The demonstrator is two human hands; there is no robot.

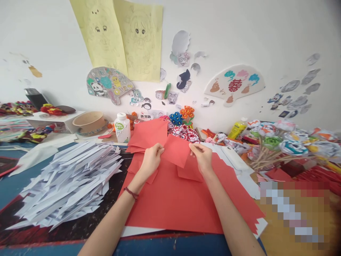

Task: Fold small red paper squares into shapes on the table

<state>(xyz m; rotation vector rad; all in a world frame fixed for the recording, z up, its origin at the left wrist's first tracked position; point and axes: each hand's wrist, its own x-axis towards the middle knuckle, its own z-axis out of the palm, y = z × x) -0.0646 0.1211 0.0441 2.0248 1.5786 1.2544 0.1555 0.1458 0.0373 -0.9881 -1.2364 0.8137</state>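
Note:
Between my two hands a small square of red paper is held up by its left and right edges. My left hand pinches the left side. At the right corner, my right hand grips it between thumb and fingers. Beneath lie large red paper sheets, with smaller red pieces on top, partly hidden by my hands. A stack of red paper sits just behind my left hand.
A heap of folded white paper strips covers the left side. Behind stand a white bottle, a round tan container and a yellow bottle. Paper flowers on sticks crowd the right. Two fans hang on the wall.

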